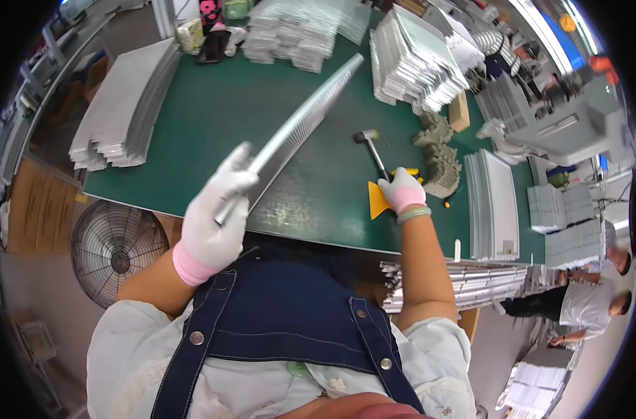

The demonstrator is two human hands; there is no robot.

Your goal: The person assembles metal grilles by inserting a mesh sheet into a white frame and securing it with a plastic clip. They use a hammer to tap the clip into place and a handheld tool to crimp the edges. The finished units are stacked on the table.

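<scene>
My left hand (218,209), in a white glove with a pink cuff, grips a thin silver metal-framed panel (300,126) with a finely ribbed face. The panel is tilted up on edge over the table. My right hand (404,190), gloved alike, is closed round the dark handle end of a hammer (375,152), whose head lies farther out on the green tabletop. Beside that hand is a yellow scraper (379,200), and another yellow piece shows just beyond the fingers, partly hidden.
Stacked silver panels stand at the far left (126,105), the far middle (290,31), the far right (412,59) and the right (494,206). Grey-brown lumpy pieces (440,157) lie near a wooden block (459,112). A floor fan (120,258) stands below the table's left edge. Two people work at right.
</scene>
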